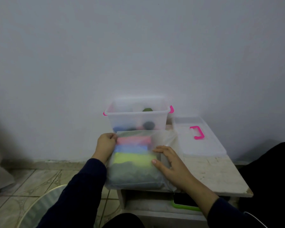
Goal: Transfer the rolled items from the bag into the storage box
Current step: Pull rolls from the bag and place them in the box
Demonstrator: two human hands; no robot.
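Observation:
A frosted plastic bag lies on the small table in front of me. Through it show rolled items: a pink one, a blue one, a yellow-green one and darker ones nearer me. My left hand grips the bag's far left corner with curled fingers. My right hand lies flat on the bag's right side, fingers straight. Behind the bag stands the clear storage box with pink latches. It holds several rolls, among them a green one, a dark one and a blue one.
The box's clear lid with a pink handle lies on the table to the right. A green-edged dark object sits on the shelf below. A round glass surface is at lower left, over tiled floor. A wall rises directly behind.

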